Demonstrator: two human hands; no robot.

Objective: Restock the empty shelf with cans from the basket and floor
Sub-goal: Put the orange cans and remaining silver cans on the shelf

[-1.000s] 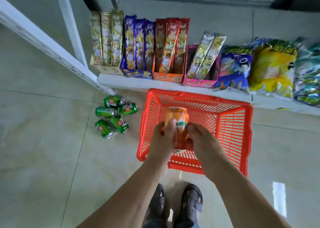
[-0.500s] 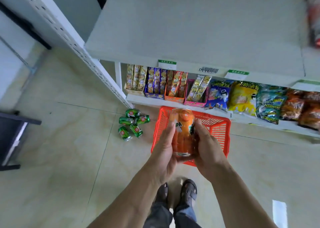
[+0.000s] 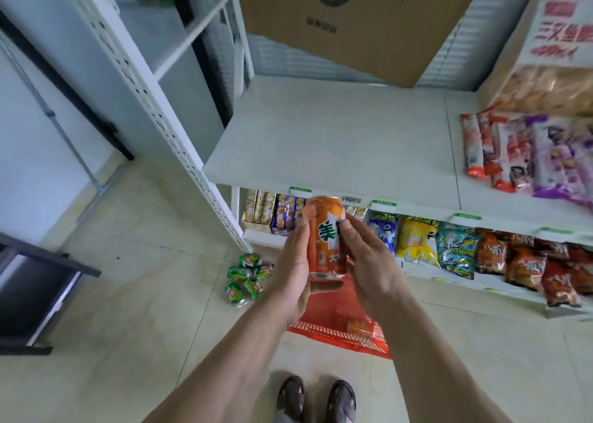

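Note:
An orange soda can (image 3: 325, 236) stands upright in mid-air, just below the front edge of the bare white shelf (image 3: 327, 143). My left hand (image 3: 293, 272) cups its left side and bottom. My right hand (image 3: 369, 262) grips its right side, thumb across the label. Beneath my hands the red basket (image 3: 337, 323) sits on the floor, largely hidden, with one orange can (image 3: 359, 328) visible inside. Several green cans (image 3: 247, 276) lie in a cluster on the floor left of the basket.
Snack packets (image 3: 526, 153) fill the shelf's right end. The lower shelf holds boxed bars (image 3: 272, 211) and chip bags (image 3: 465, 249). A white perforated upright (image 3: 179, 140) runs diagonally at left. A dark table (image 3: 35, 294) stands at far left. A cardboard sheet (image 3: 353, 28) leans behind the shelf.
Both hands have lifted the orange can up from the basket toward the shelf edge. My view has tilted upward, bringing the bare shelf into sight.

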